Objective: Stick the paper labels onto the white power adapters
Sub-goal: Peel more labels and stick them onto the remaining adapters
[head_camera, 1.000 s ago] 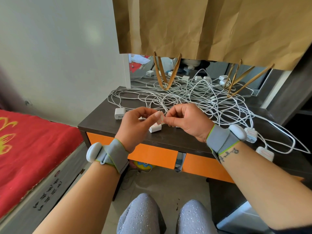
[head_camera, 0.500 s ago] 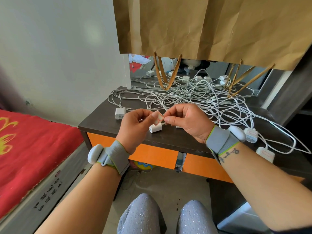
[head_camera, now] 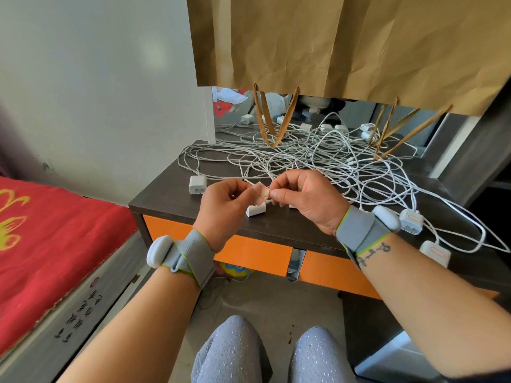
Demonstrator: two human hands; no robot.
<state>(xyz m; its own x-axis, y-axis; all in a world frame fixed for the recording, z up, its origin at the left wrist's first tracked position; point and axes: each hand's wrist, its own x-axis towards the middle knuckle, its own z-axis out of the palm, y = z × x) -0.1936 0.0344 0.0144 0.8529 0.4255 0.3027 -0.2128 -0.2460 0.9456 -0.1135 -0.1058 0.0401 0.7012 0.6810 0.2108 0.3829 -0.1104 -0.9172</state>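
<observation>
My left hand (head_camera: 225,205) pinches a small strip of white paper labels with red borders (head_camera: 260,195) above the desk's front edge. My right hand (head_camera: 305,199) pinches the strip's right edge with thumb and forefinger, peeling at one label. Just below the strip lies a white power adapter (head_camera: 255,210) on the dark desk top. Another bare adapter (head_camera: 197,184) lies to the left. Two adapters with red-bordered labels on them (head_camera: 411,221) (head_camera: 435,252) rest at the right, past my right wrist.
A tangle of white cables (head_camera: 318,158) covers the dark desk (head_camera: 166,197) with orange drawer fronts. A brown paper bag (head_camera: 345,45) hangs over a mirror at the back, its handles dangling. A red bed (head_camera: 41,244) is at left.
The label strip has opened out between my fingers, showing its red-bordered labels. My right fingertips have shifted to the strip's edge. Both hands stay in nearly the same place.
</observation>
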